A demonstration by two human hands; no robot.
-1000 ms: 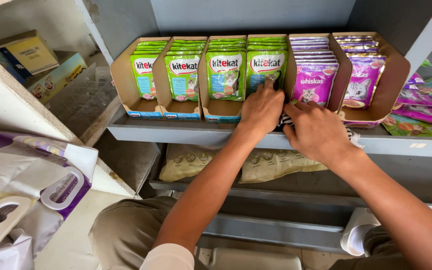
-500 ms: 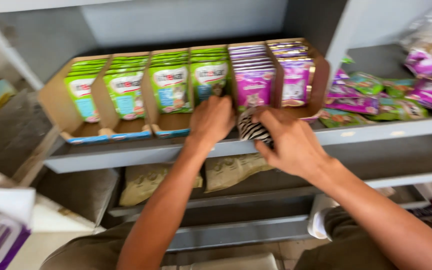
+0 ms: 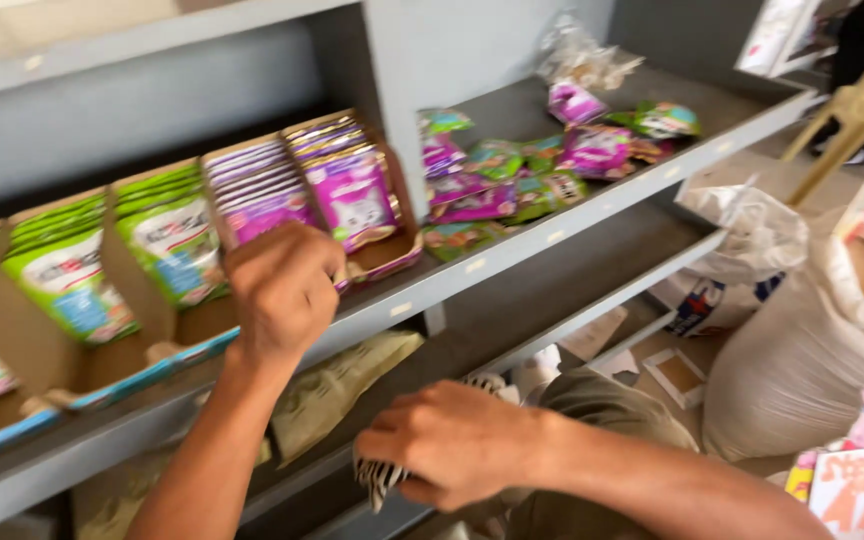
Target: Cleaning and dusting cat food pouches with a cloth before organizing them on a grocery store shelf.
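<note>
Fingers of the right hand curled tight around a small stack of striped pouches, held low before the lower shelf. Higher up, the left hand was bunched at the purple pouches in a cardboard tray; blur hid whether it gripped one.

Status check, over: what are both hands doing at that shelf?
Left hand at purple pouches in cardboard tray. Right hand low, gripping striped bundle. Nothing blocking the tray.
</note>
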